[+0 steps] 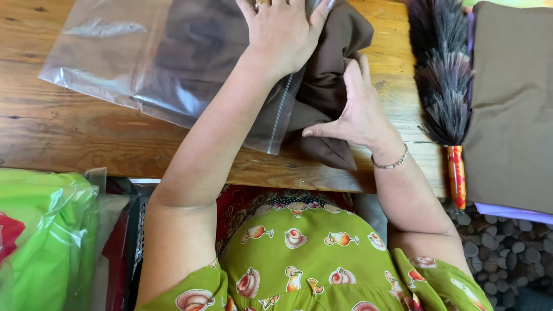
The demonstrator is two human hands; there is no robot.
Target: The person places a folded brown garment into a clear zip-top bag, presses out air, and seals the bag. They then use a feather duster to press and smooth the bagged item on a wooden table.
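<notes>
A clear plastic zip bag (144, 63) lies on the wooden table (52, 132) with dark brown folded cloth (334, 69) partly inside it and sticking out of its right-hand opening. My left hand (282, 34) lies flat on top of the bag, fingers spread, pressing it and the cloth down. At the bag's mouth, my right hand (354, 112) pushes against the protruding cloth with its palm and straight fingers. A thin bracelet circles my right wrist.
A feather duster (443, 80) with an orange handle lies at the right, next to a folded tan cloth (512, 103) over a lilac sheet. Bright green cloth in plastic (40, 236) sits at the lower left beside a dark basket. A pebble floor shows at the lower right.
</notes>
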